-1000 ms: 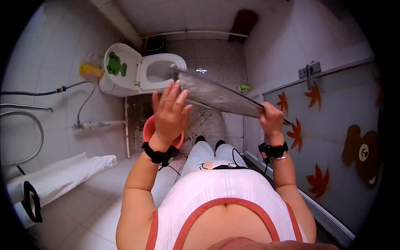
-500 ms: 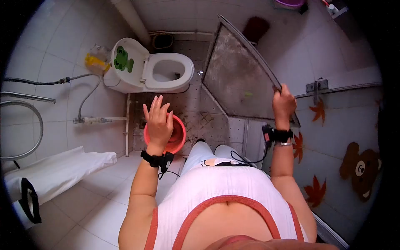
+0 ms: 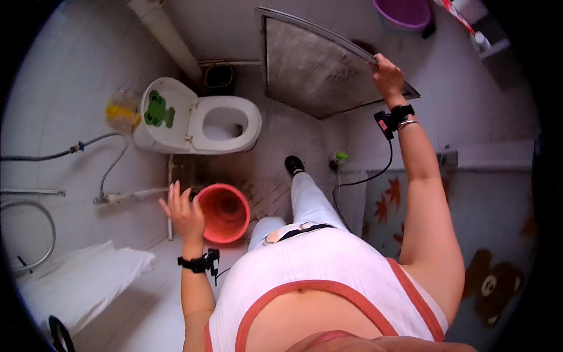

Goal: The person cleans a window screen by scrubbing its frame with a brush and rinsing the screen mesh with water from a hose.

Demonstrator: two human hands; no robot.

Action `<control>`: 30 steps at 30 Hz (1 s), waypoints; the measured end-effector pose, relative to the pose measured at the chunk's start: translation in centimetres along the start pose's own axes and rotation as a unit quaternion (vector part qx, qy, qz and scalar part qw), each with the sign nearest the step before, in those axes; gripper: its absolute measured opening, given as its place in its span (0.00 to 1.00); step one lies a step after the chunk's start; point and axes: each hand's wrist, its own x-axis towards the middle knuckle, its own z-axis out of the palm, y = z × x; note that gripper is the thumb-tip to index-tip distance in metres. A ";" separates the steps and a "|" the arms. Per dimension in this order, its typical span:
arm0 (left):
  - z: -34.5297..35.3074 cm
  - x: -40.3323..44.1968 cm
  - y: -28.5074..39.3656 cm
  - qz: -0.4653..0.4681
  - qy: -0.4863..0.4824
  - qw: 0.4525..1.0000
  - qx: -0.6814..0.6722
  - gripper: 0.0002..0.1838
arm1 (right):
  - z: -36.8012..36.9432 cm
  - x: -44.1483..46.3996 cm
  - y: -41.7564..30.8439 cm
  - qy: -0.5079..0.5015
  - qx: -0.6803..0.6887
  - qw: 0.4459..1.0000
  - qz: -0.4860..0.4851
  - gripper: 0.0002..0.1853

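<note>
A grey framed screen panel [image 3: 316,67], dusty on its mesh, is held up at the top centre. My right hand [image 3: 387,77] grips its upper frame near the right corner. My left hand [image 3: 185,214] is open with spread fingers and holds nothing, just left of a red bucket [image 3: 224,214] on the floor. A black strap with a small device is on each of my wrists. The white toilet [image 3: 231,124] has its lid up, with a green frog sticker [image 3: 157,110] on it.
A dark bin [image 3: 219,77] stands behind the toilet. Hoses and a pipe [image 3: 135,196] run along the left wall, above a white sheet [image 3: 88,281]. At the right is a glass door with leaf and bear stickers [image 3: 492,286]; a purple basin [image 3: 403,13] is at the top right.
The panel has moved up and away from me with my right hand, its mesh turned into view. My left hand has dropped to the left of the bucket. One foot has stepped forward.
</note>
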 end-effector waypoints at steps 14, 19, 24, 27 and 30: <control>4.5 6.9 5.7 -0.111 -0.078 0.990 0.028 0.11 | 10.7 12.9 11.2 -0.153 0.031 0.987 0.022 0.09; 6.3 8.6 8.2 -0.121 -0.089 0.988 0.016 0.11 | 10.9 15.3 10.2 -0.134 0.013 0.991 0.011 0.10; 6.6 9.8 8.7 -0.137 -0.099 0.986 0.002 0.10 | 11.0 19.2 5.5 -0.160 0.069 0.984 -0.025 0.10; 6.5 10.0 10.0 -0.138 -0.102 0.985 0.008 0.10 | 14.3 21.3 5.1 -0.136 0.093 0.983 -0.080 0.09; 6.2 9.3 10.0 -0.137 -0.101 0.985 0.024 0.10 | 17.8 23.5 5.1 -0.126 0.121 0.978 -0.115 0.08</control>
